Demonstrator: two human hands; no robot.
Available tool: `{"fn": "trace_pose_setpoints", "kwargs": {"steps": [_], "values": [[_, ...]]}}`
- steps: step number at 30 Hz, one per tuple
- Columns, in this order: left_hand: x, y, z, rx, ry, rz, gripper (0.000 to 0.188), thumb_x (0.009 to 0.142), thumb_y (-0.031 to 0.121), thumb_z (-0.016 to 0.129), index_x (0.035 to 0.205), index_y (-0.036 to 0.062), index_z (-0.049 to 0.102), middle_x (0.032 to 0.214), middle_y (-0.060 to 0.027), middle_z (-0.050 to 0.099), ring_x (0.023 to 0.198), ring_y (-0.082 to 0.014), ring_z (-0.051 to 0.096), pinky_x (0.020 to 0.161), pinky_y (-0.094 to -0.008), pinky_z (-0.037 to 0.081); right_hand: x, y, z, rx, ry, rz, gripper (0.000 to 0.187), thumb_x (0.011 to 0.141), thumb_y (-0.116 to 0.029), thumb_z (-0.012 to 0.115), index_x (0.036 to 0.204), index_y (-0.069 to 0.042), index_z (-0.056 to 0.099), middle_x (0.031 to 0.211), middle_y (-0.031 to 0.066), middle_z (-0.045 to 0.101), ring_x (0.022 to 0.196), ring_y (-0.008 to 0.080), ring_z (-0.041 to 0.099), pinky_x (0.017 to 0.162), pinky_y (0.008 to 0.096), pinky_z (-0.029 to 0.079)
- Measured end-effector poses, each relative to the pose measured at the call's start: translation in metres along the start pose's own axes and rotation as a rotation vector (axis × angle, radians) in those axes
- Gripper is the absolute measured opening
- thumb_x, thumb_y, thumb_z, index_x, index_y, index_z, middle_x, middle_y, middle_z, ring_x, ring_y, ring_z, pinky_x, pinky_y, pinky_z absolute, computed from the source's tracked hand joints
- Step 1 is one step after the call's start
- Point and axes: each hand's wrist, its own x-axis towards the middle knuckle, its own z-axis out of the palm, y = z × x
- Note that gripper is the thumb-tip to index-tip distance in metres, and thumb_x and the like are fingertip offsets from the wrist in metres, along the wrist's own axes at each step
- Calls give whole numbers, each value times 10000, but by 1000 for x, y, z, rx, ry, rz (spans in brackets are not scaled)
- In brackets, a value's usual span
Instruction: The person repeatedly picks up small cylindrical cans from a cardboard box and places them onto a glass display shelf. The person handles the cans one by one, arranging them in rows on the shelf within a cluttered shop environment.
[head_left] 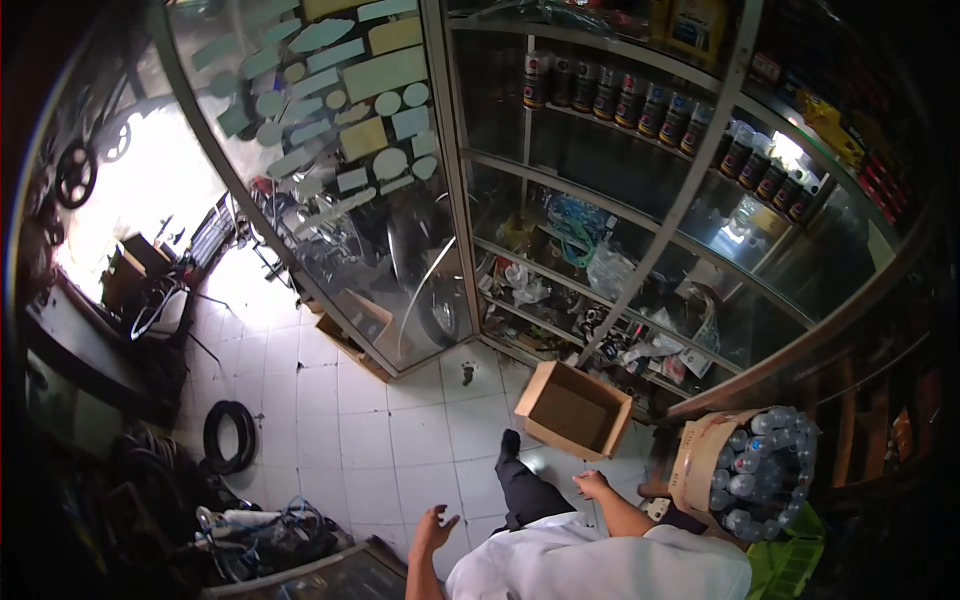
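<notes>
My left hand (434, 528) hangs out over the white tiles at the lower middle. Its fingers are loosely bent, the thumb stands apart, and nothing is in it. Ahead of my body, my right hand (590, 484) is held low with its fingers slightly bent and apart, and I see nothing in it. The nearest thing to it is a cardboard box (556, 432) on the floor, just beyond the fingers and not touched. That box is open at the top, and its inside shows bare brown card. One dark-clad leg (528, 493) of mine reaches forward between the hands.
At the right stands a carton (694, 462) full of clear plastic bottles, beside a green crate (790, 556). Spray cans (628, 100) line the glass cabinet (600, 165) ahead. A black tyre (230, 438) lies left on the tiles, near tangled hoses (270, 535). Another cardboard box (352, 345) sits by the glass door.
</notes>
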Motion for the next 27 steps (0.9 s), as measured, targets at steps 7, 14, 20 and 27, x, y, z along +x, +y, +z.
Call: {"fn": "trace_pose_setpoints", "kwargs": {"steps": [7, 14, 20, 27], "values": [[123, 5, -60, 258, -380, -153, 794, 823, 591, 781, 1319, -2, 602, 1272, -256, 664, 1179, -388, 641, 987, -445, 527, 59, -111, 28, -354, -85, -134, 509, 871, -506, 709, 1064, -35, 728, 1093, 207, 741, 1029, 369, 716, 929, 450, 553], [291, 137, -136, 235, -11, 370, 601, 878, 436, 792, 1319, 78, 594, 1091, -194, 681, 988, -353, 660, 869, -447, 538, 14, -381, -88, 143, 156, -782, 516, 980, -314, 715, 1363, -30, 520, 1187, 138, 665, 1077, 225, 659, 960, 368, 522], [352, 366, -214, -79, -80, 716, 367, 929, 205, 741, 1227, 15, 643, 1179, -172, 684, 1071, -335, 678, 901, -415, 529, -129, -618, -248, 100, 567, -1226, 513, 981, -439, 677, 1302, -44, 623, 1069, 128, 739, 1045, 195, 708, 907, 341, 537], [398, 513, -280, -210, -52, 1075, 252, 918, 107, 732, 1151, 23, 687, 1211, -141, 693, 1004, -303, 711, 912, -393, 544, -110, -848, -343, -149, 738, -1222, 744, 974, -370, 688, 1545, -11, 375, 1188, 251, 687, 961, 336, 709, 819, 480, 564]]}}
